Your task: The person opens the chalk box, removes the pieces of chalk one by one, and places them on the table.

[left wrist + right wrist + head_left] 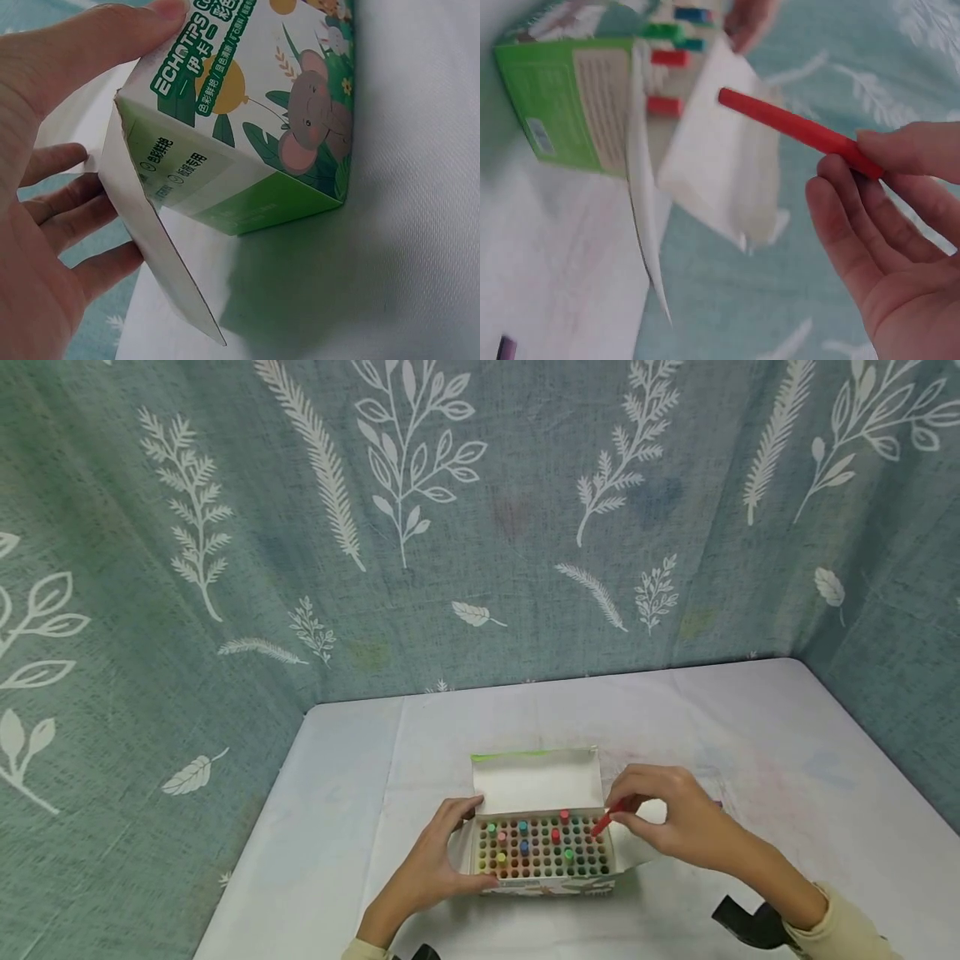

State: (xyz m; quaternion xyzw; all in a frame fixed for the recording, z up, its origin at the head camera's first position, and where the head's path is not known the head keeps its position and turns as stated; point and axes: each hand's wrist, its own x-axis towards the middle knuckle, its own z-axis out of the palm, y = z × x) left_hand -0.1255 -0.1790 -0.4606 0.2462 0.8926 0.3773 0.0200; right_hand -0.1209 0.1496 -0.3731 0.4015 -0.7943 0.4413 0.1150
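We've got a red stick in hand. Box: white front printed with grey elephant, orange balloon and dark-green leaves; end panel green, lid lining white. Sticks in the box: we count red, pink, yellow, green, blue. Curtain: grey-green, white leaf print. Tablecloth: white, faint coloured smudges. Sleeves: beige.

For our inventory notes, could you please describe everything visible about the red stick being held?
The red stick is straight, slim and plain, with a smooth, matte look like chalk or crayon; no lettering shows. The right grip pinches it near one end. The exposed length slants down, in the head view, toward the right side of the open box.
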